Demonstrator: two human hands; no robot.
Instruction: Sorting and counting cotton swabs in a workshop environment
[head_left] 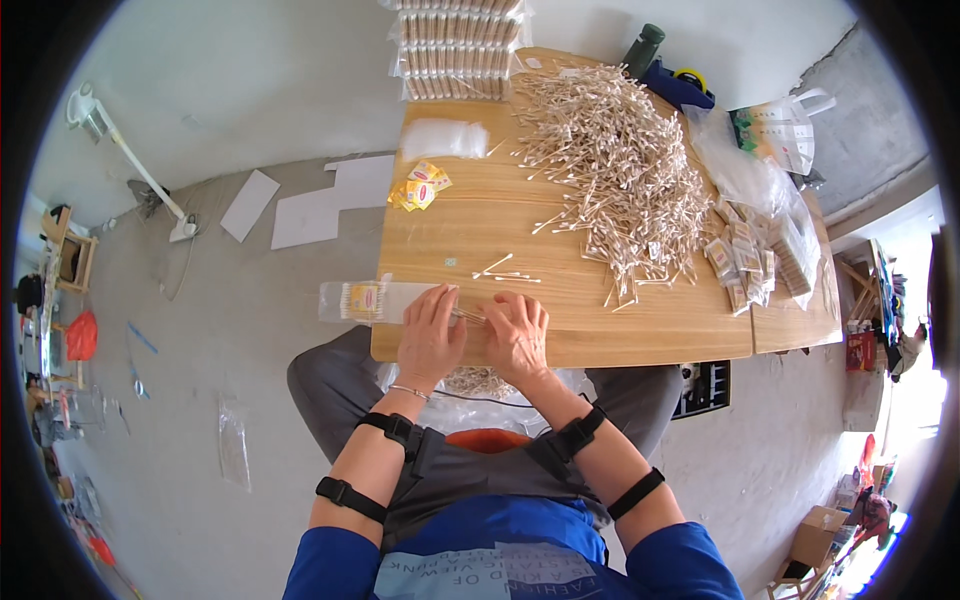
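Note:
Close to the table's front edge, a small bundle of cotton swabs lies between my two hands. My left hand closes on its left end, and my right hand has its curled fingers on the right end. The fingers partly hide the bundle. Just left of my left hand lies a clear plastic bag holding cotton swabs and a yellow card; its right part reaches under or beside my fingers. A few loose cotton swabs lie beyond my hands.
A large heap of cotton swabs covers the table's back right. Yellow cards and clear bags lie back left, before stacked swab packs. Packed bags sit at right, a green bottle behind.

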